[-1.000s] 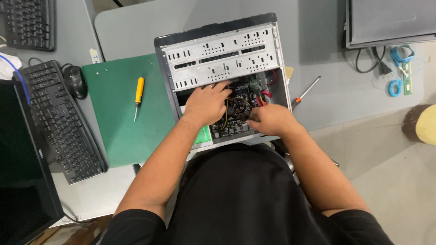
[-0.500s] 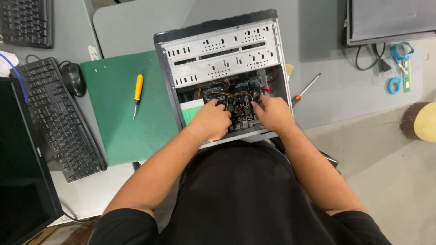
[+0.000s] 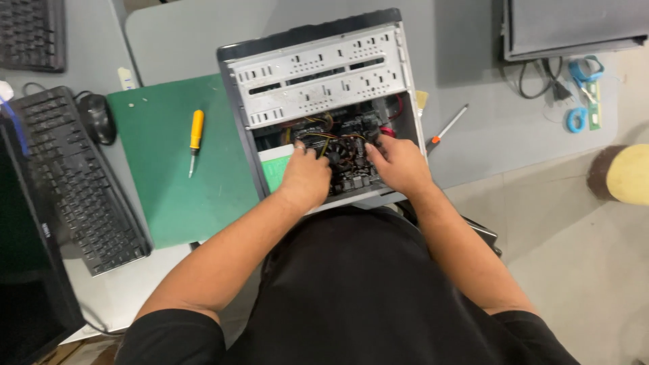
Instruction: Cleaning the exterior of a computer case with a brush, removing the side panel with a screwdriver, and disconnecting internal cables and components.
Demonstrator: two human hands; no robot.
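Note:
An open grey computer case (image 3: 324, 74) lies on its side on the grey table (image 3: 473, 135) in front of me. Inside it sit a dark mainboard and a black cooler fan (image 3: 343, 154) with coloured wires (image 3: 318, 128) above it. My left hand (image 3: 305, 177) is curled over the fan's left side, fingertips on it. On the fan's right side my right hand (image 3: 400, 164) is curled the same way. The backs of both hands hide the fingers' grip.
A green mat (image 3: 169, 196) left of the case carries a yellow-handled screwdriver (image 3: 195, 138). A black keyboard (image 3: 74, 182) and mouse (image 3: 98, 118) lie further left, by a dark monitor (image 3: 27, 270). A thin screwdriver (image 3: 446, 128) lies right of the case. Cables (image 3: 547, 78) and another monitor (image 3: 574, 27) are far right.
My left hand has drawn back from the middle of the case to the fan's left side. My right hand has moved up to the fan's right side.

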